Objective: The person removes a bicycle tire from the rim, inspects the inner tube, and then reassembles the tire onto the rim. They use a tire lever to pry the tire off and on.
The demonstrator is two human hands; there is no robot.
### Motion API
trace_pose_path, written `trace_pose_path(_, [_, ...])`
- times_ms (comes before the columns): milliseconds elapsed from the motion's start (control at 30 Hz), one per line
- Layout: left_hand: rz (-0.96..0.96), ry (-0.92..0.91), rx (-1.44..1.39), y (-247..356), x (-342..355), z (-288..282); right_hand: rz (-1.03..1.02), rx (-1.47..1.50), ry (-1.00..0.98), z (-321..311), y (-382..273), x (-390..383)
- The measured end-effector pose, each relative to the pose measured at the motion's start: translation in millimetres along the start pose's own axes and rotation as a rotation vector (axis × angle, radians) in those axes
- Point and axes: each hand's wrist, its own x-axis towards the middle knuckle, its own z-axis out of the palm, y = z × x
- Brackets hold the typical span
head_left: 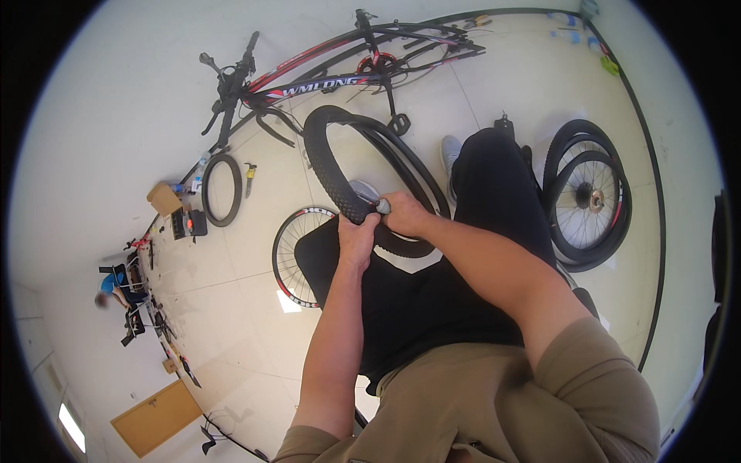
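A black knobby bicycle tyre (pixel 328 166) stands tilted over my lap, its lower part between my knees. My left hand (pixel 357 241) is closed on the tyre's near edge, thumb toward the right hand. Close beside it, my right hand (pixel 407 214) is closed around a tool with a rounded grey end (pixel 383 206); the rest of the tool is hidden, so its kind cannot be made out. A spoked wheel rim (pixel 279 255) with black and red markings lies by my left knee, partly covered by my leg.
A black and red bicycle frame (pixel 320 85) without wheels lies ahead. To the right are a spoked wheel (pixel 590 193) and tyres. On the left lie another tyre (pixel 207 193), a hammer (pixel 250 179), a toolbox (pixel 187 224) and a cardboard box (pixel 164 199). A person in blue (pixel 116 282) sits farther off.
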Motion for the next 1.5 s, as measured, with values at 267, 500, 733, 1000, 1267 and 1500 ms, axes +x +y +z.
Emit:
trace_pose_path(267, [0.039,-0.032,0.040,-7,3,-2,0.038,-0.125,0.042,-6,-9,-5])
trace_pose_path(500, [0.028,-0.004,0.018,-9,-2,4,0.057,-0.218,0.195,2,9,-1])
trace_pose_path(733, [-0.006,-0.078,-0.034,-4,-6,1,0.061,-0.021,0.100,-6,-7,0])
trace_pose_path(1000, [-0.064,-0.123,0.033,5,-13,8,0.067,-0.022,0.123,-14,-18,-3])
trace_pose_path(1267, [0.077,-0.014,-0.292,24,-4,5,0.152,-0.005,0.163,3,-4,-2])
trace_pose_path(1500, [0.116,0.197,-0.214,10,7,-8,0.189,-0.005,0.043,20,6,-11])
